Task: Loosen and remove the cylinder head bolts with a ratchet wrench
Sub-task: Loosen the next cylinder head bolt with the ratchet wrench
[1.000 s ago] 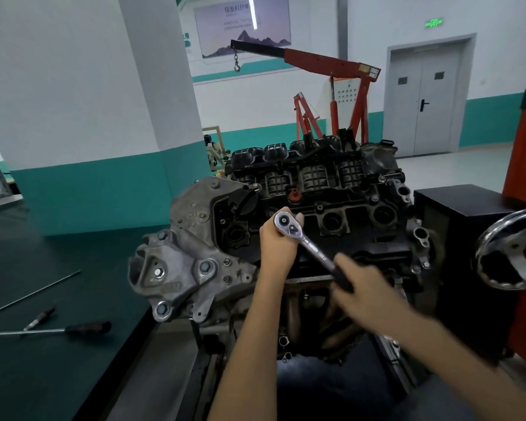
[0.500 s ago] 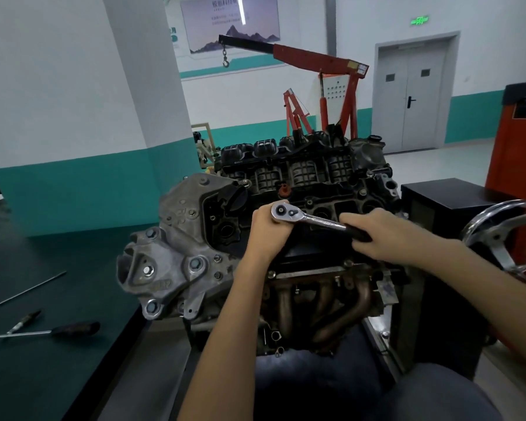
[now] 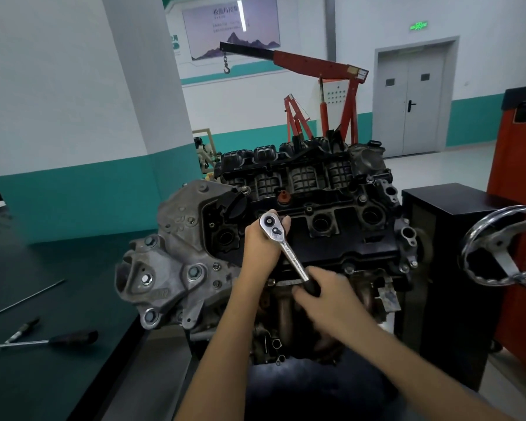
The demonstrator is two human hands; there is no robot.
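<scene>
Workshop with teal-banded walls (image 3: pixel 73 202), engine (image 3: pixel 362 241) before me, my left hand (image 3: pixel 260 243) clasping the ratchet (image 3: pixel 287 256) just under its head above the engine's top, my right hand (image 3: pixel 328 296) gripping the black handle, bolt hidden beneath the head.

Single head-worn wide-angle view, forward and down, close over the engine (image 3: pixel 343 246).

place: auto workshop | signs: engine (image 3: pixel 301 214) on stand, red engine hoist (image 3: pixel 322 65), workbench (image 3: pixel 43 299) tools
</scene>
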